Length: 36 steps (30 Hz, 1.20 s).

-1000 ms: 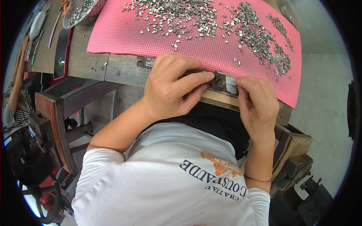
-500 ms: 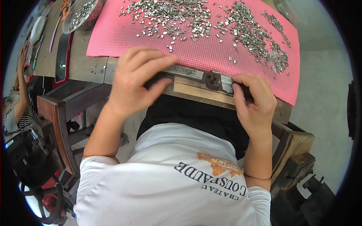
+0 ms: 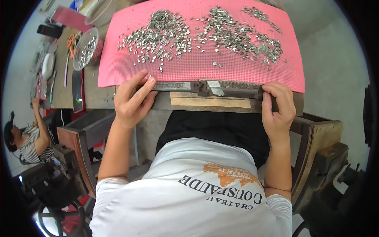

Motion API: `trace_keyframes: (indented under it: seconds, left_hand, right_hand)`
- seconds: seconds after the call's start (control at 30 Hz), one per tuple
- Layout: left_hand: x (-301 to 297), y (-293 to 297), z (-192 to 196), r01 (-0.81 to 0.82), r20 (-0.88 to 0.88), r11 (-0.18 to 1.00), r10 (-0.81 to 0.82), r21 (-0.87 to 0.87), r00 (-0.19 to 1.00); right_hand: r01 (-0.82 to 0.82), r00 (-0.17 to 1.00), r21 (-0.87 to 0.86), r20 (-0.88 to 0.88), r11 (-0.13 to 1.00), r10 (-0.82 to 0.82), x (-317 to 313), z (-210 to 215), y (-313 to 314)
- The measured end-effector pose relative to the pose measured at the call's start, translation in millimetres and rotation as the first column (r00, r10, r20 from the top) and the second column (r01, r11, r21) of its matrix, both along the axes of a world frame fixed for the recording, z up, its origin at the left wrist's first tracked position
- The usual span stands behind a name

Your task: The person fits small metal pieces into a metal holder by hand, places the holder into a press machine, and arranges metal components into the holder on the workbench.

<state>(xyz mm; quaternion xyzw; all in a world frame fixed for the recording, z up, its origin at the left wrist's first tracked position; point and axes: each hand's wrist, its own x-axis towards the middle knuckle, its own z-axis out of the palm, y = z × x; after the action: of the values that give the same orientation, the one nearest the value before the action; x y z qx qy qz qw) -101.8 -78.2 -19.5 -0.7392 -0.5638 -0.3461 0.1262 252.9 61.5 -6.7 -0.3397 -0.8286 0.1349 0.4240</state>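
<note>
The left hand [image 3: 132,100] gripped the left end of a long metal bar [image 3: 205,87], thumb on top and fingers curled along its front edge, while the right hand [image 3: 278,106] clasped the right end with its fingers wrapped over the top. The bar lay across the near edge of the workbench [image 3: 90,93], just in front of the pink mat [image 3: 201,67] and touching its near border, with a pale wooden strip [image 3: 211,102] directly under it. Its long axis ran left to right across the person's body, about level, one end at each hand, and it pointed toward neither the person nor the mat. Heaps of small silvery metal pieces [image 3: 166,35] were scattered over the far half of the mat, with a few strays close to the bar. The likely trouble was the bar tipping or sliding off the bench edge if one grip loosened, since it sat so near the drop to the lap; a jolt could also knock the nearest strays off the mat. Farther left stood a round dish [image 3: 85,47] of similar pieces, and another person [image 3: 27,138] sat beyond the bench.
</note>
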Motion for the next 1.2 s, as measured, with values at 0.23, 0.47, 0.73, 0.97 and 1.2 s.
trace_keyframes:
  seconds: [0.23,0.47,0.73,0.97,1.2]
  left_hand:
    - [4.1,-7.1,43.0,0.205,0.001,0.959,-0.209,0.194,0.978]
    - [66.9,25.3,87.4,0.531,0.228,0.841,-0.54,0.105,0.81]
    - [149.1,102.7,55.2,0.506,0.108,0.852,-0.495,-0.134,0.862]
    - [123.1,109.6,46.5,0.391,0.356,0.811,-0.243,-0.436,0.902]
    - [131.4,96.9,42.0,0.328,0.359,0.831,-0.168,-0.45,0.918]
  right_hand:
    - [0.017,0.993,0.0,-0.119,1.0,-0.017,3.1,-22.6,2.5]
    - [0.028,0.984,0.01,-0.175,1.0,-0.026,1.6,-25.2,1.2]
    - [0.271,0.96,-0.027,0.075,0.962,-0.269,13.1,-31.9,-27.1]
    - [0.256,0.952,-0.071,0.192,0.964,-0.239,16.9,-35.4,-39.8]
    - [-0.021,0.959,-0.203,-0.279,0.979,-0.038,10.6,-17.4,-38.0]
